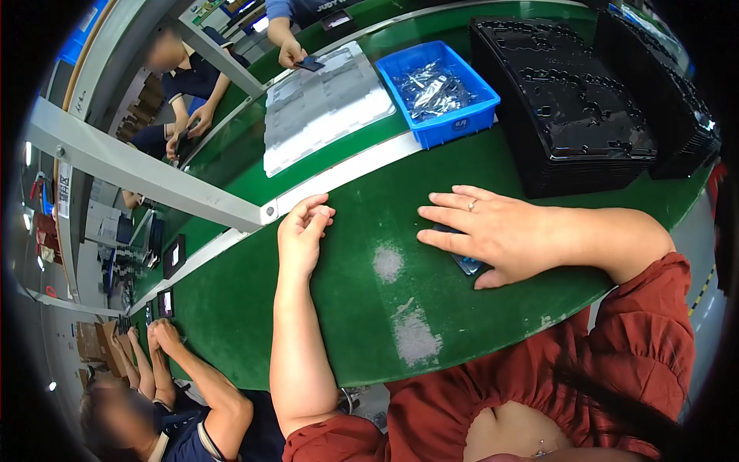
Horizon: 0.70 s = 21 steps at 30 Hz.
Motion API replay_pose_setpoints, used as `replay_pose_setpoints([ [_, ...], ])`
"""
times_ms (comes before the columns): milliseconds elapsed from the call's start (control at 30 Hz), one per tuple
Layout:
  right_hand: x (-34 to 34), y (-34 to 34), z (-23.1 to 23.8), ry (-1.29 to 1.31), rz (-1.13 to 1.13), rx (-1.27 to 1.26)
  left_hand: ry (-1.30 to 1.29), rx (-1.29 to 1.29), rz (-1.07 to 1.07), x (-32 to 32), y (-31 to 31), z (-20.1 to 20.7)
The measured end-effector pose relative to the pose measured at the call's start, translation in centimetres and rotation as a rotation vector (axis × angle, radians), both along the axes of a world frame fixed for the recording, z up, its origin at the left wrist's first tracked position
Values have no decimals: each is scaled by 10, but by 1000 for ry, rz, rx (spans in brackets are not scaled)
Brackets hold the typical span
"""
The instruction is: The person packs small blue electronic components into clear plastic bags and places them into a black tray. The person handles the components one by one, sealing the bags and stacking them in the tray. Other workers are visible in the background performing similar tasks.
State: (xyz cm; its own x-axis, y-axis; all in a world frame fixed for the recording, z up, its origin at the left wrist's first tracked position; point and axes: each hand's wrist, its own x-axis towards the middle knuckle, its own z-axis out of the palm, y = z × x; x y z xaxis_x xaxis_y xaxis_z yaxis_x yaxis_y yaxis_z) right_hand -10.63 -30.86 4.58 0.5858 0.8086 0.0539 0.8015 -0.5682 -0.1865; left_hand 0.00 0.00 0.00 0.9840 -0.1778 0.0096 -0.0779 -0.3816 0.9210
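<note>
My right hand (pixel 493 233) lies palm down on the green tabletop, its fingers stretched out and apart and a ring on one of them. Beneath it is a small flat dark-blue piece (pixel 468 264), mostly covered, with only an edge showing near the thumb; its kind cannot be made out. To the left, my left hand (pixel 302 231) rests on its side on the table. Its fingers are loosely curled with the thumb over them, and nothing shows in them.
Past my hands stands a blue bin (pixel 454 129) of small clear-wrapped parts. Tall stacks of black plastic trays (pixel 562 100) rise at the right. A grey-white tray sheet (pixel 327 108) lies across the white rail (pixel 346 171). Co-workers sit opposite and at left; one holds a dark flat piece (pixel 310 64).
</note>
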Motion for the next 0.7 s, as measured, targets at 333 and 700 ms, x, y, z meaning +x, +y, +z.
replay_pose_setpoints([
  [333, 14, -5, -2, 41, 71, 33, 12, 21, -4, -1, 0, -4],
  [700, 6, 5, -4, -60, 70, 102, -12, 17, 9, 1, 1, -6],
])
